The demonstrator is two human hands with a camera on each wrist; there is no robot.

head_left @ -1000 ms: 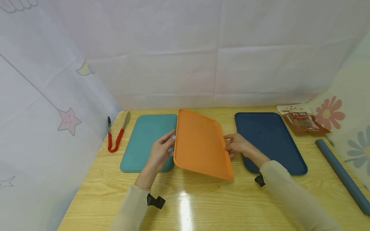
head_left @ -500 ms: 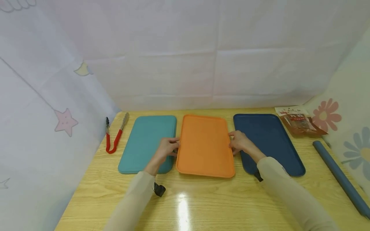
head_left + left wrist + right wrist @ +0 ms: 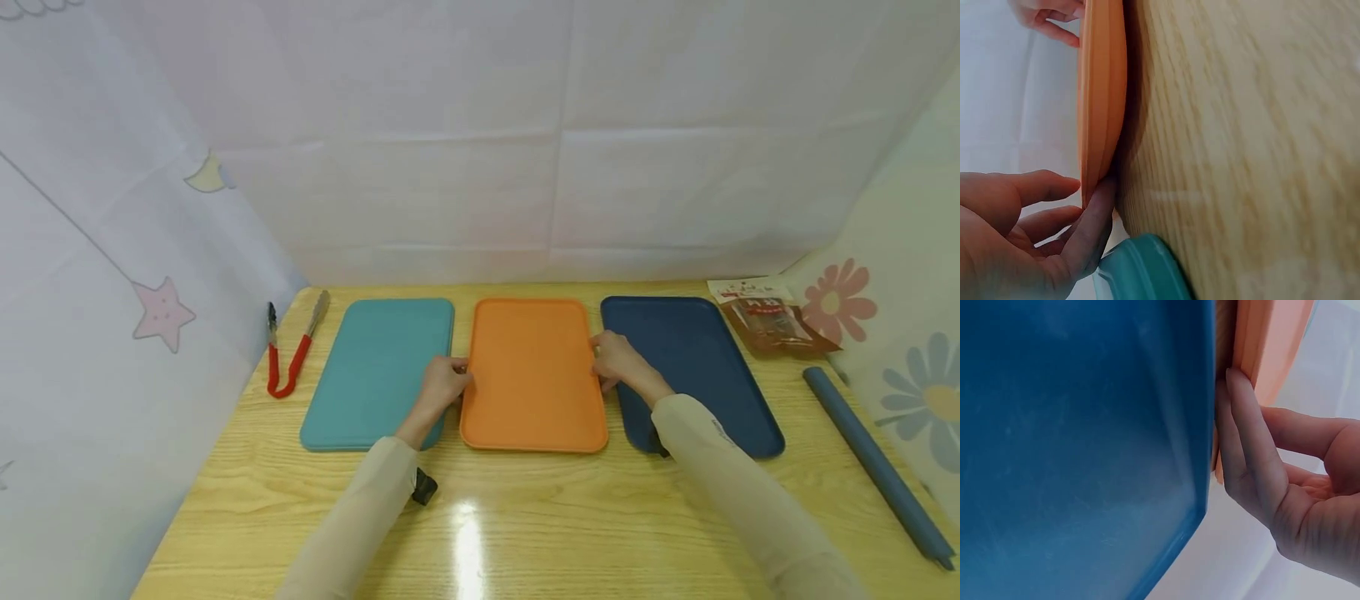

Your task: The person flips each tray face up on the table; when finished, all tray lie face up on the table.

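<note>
An orange tray [image 3: 534, 375] lies flat on the wooden table between a teal tray [image 3: 375, 375] and a dark blue tray [image 3: 690, 367]. My left hand [image 3: 442, 385] holds its left edge, thumb on the rim and fingers low at its side in the left wrist view. On the opposite edge, my right hand [image 3: 624, 364] grips the rim between thumb and fingers. In the right wrist view, those fingers [image 3: 1247, 437] reach into the narrow gap beside the blue tray [image 3: 1085, 437].
Red-handled tongs [image 3: 288, 358] lie at the table's left side. A brown snack-like packet [image 3: 776, 321] sits at the back right, with a grey-blue roll [image 3: 873, 458] along the right edge. A white cloth [image 3: 450, 150] hangs behind the table [image 3: 570, 517].
The orange tray has gone from tilted and raised to flat on the table between the other two trays. Both hands have come down with it, still at its sides.
</note>
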